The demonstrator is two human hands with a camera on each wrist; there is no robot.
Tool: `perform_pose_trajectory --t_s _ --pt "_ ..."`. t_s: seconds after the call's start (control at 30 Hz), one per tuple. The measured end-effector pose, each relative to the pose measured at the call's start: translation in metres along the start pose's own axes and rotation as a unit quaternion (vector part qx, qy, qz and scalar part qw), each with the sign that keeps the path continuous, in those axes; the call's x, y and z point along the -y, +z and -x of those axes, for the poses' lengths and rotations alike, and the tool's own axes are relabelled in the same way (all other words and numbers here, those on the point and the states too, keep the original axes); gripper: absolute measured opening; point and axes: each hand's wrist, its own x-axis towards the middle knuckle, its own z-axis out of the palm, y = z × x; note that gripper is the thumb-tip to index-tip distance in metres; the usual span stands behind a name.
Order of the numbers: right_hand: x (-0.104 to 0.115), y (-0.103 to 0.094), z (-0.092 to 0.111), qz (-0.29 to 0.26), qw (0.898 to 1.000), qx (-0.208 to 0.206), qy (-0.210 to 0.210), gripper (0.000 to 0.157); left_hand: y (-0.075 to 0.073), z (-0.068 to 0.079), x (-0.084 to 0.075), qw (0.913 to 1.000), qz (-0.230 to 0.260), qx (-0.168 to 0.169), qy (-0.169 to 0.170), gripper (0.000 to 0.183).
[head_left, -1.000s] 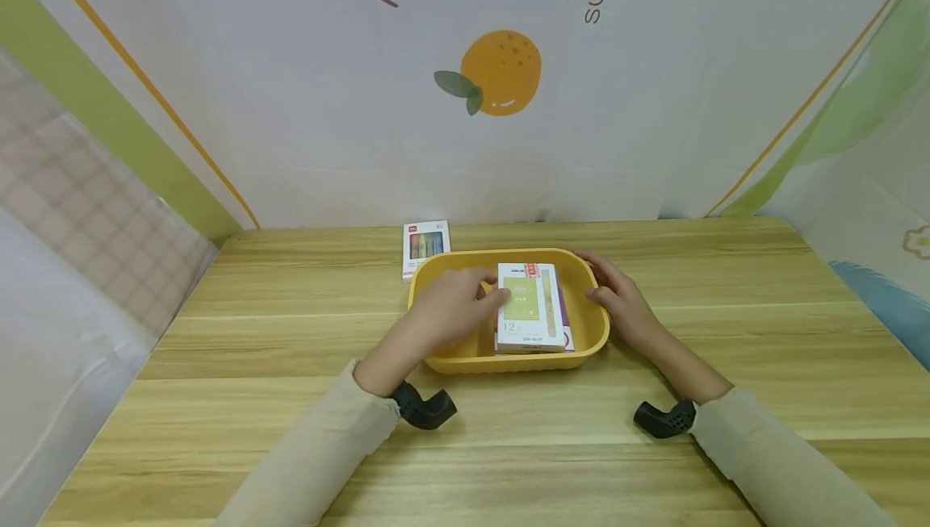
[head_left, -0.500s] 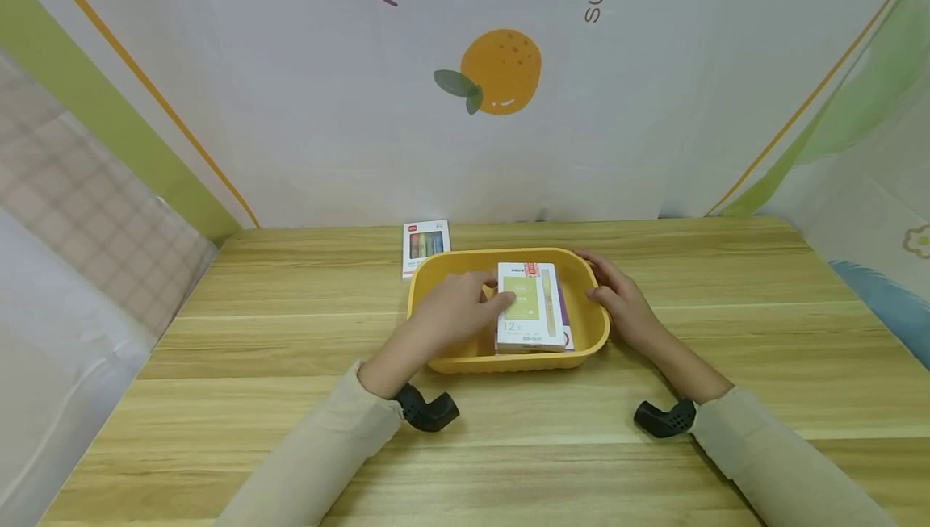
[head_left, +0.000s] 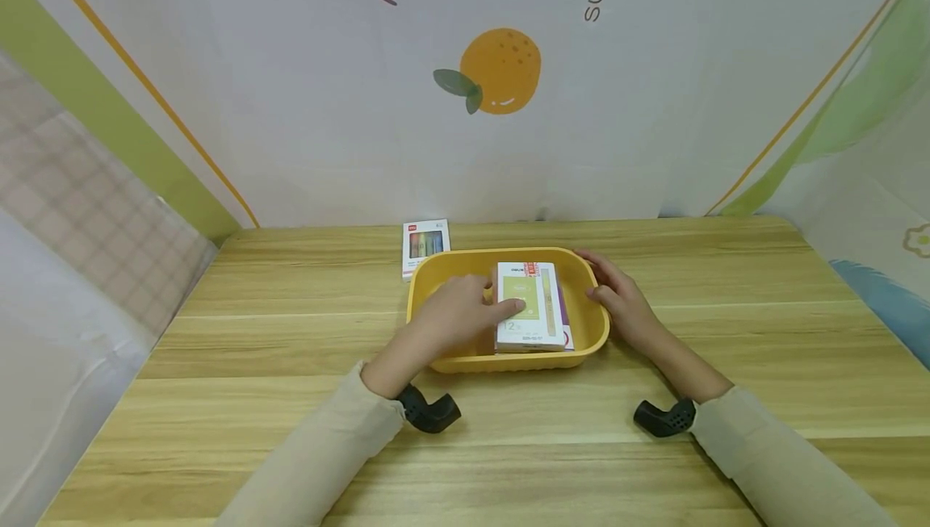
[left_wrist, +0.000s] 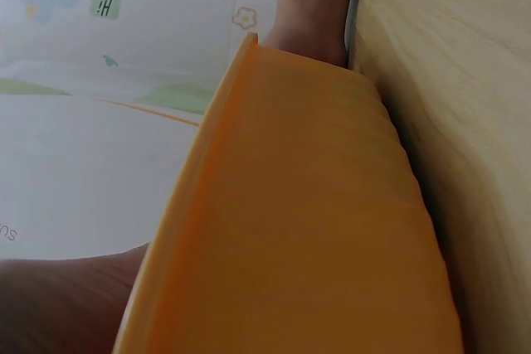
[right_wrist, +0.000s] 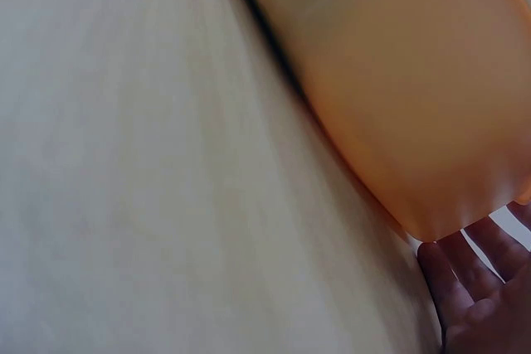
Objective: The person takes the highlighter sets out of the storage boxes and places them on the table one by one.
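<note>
A yellow plastic basket (head_left: 483,364) stands on the table in the head view. Inside its right half lies a white box with a green panel (head_left: 529,333), marked "12" and printed with a pen. Under that box a purple-and-white packet (head_left: 568,338) peeks out. My left hand (head_left: 459,311) reaches in over the near left side and grips the box's left edge, thumb on top; its other fingertips are hidden. My right hand (head_left: 626,307) holds the basket's right end, thumb at the rim, fingers along the outside wall. In the right wrist view, fingers (right_wrist: 469,267) touch that wall.
Behind the basket's far left corner lies a white box of coloured markers (head_left: 425,240), partly covered by the rim. The wooden table (head_left: 291,349) ends at a white printed cloth (head_left: 327,148) at the back.
My left thumb has slid rightward across the top of the white and green box. The right hand and basket stay in place.
</note>
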Motion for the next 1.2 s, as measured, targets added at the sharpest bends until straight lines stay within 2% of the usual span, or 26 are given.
perform_pose_trajectory --t_s 0.3,0.53,0.97,1.2 --pt "0.0 0.0 0.0 0.007 1.0 -0.004 0.0 0.058 -0.002 -0.001 0.001 0.9978 0.055 0.029 -0.024 0.056" --pt "0.0 0.0 -0.001 0.011 1.0 -0.004 0.0 0.058 -0.003 -0.001 0.003 0.9948 0.09 0.039 -0.027 0.048" --pt "-0.001 0.0 -0.001 0.015 1.0 -0.005 0.003 0.059 -0.002 -0.005 0.008 0.9897 0.127 0.061 -0.028 0.049" --pt "-0.001 0.0 -0.001 0.018 1.0 -0.005 0.004 0.059 -0.003 -0.006 0.011 0.9808 0.173 0.081 -0.04 0.04"
